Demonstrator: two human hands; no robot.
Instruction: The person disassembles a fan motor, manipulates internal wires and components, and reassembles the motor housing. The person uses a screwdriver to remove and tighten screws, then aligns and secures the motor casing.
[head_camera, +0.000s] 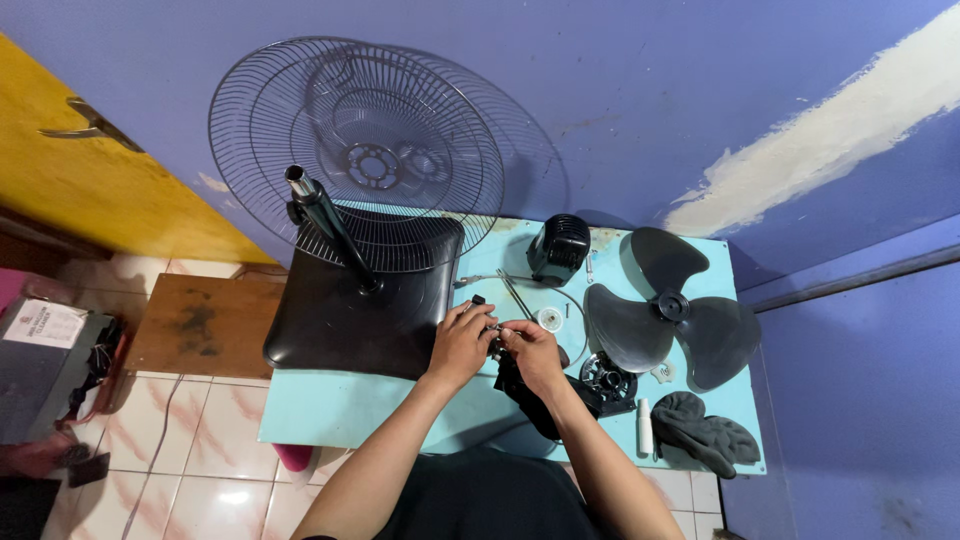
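My left hand (460, 345) and my right hand (533, 357) meet over the light blue table (330, 410), both pinching a small dark and metallic part (495, 330) between the fingertips. What exactly the part is cannot be told. Below my right hand lies a black motor assembly (608, 380) with its housing. A thin metal rod (515, 293) and a small white round piece (549, 319) lie just beyond the hands.
A black fan base with an upright pole (345, 300) stands at the left of the table, wire fan guards (360, 150) leaning on the wall behind. A dark three-blade propeller (665, 310), a black motor cover (558, 247), a grey cloth (705, 430) and a white tube (645, 428) lie at right.
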